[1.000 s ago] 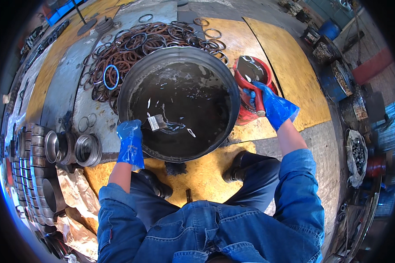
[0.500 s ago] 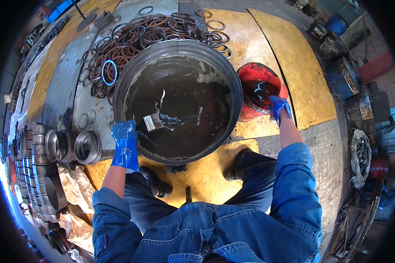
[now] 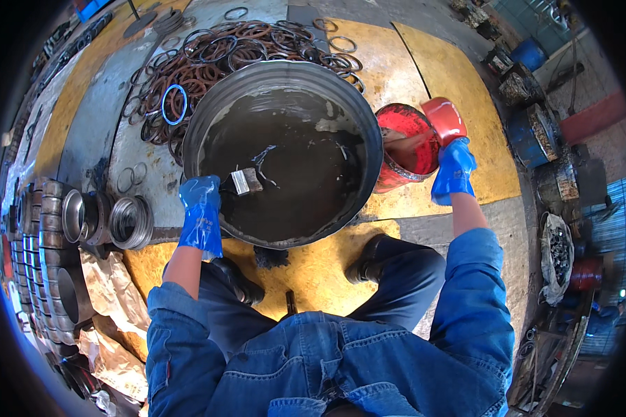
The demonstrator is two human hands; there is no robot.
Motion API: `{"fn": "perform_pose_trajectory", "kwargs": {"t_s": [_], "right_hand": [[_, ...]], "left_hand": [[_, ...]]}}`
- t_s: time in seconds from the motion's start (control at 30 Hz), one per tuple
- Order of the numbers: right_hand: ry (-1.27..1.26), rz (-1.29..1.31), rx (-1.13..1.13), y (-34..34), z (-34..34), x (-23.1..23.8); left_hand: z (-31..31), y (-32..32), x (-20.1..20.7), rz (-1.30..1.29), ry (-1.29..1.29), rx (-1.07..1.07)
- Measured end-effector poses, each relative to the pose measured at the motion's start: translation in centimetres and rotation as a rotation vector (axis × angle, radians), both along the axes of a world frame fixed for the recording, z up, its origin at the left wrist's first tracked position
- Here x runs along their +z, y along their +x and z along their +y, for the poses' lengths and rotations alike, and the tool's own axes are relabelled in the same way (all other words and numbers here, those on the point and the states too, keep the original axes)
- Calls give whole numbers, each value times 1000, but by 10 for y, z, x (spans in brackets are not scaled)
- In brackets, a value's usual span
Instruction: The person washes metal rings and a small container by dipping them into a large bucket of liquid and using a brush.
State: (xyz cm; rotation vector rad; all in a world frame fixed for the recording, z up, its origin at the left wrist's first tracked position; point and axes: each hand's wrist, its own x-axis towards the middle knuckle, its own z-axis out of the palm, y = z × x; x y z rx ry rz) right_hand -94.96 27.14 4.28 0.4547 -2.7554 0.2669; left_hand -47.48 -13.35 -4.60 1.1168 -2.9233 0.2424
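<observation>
My left hand (image 3: 200,212), in a wet blue glove, is closed round the handle of a flat paintbrush (image 3: 249,181). The bristles and metal band hang over dark liquid (image 3: 292,163) in a wide round metal basin (image 3: 375,156), at its left side. My right hand (image 3: 455,170), also blue-gloved, grips a red scoop (image 3: 444,118) at the right rim of a red bucket (image 3: 395,182). The scoop is tipped, its outside toward me, so what it holds is hidden. A blurred brownish streak shows inside the bucket.
Behind the basin lies a heap of rusty and dark metal rings (image 3: 202,62), one with a bright blue edge (image 3: 174,104). Metal rims (image 3: 131,222) and stacked cylinders (image 3: 49,236) stand at left, near brown paper (image 3: 111,285). Dirty drums (image 3: 532,135) line the right side.
My right hand has raised the red scoop from the bucket's mouth and tipped it at the right rim. My left hand has moved slightly, bringing the brush a little higher in view.
</observation>
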Motion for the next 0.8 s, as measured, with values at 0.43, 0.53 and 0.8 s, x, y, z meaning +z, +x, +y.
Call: {"fn": "perform_pose_trajectory", "kwargs": {"t_s": [0.43, 0.53, 0.8], "right_hand": [[275, -335, 362, 141, -163, -47], [382, -415, 279, 162, -170, -64], [-319, -963, 243, 202, -182, -87]], "left_hand": [[-1, -1, -3, 19, -44, -14], [5, 1, 2, 40, -49, -1], [4, 5, 3, 104, -27, -40]]}}
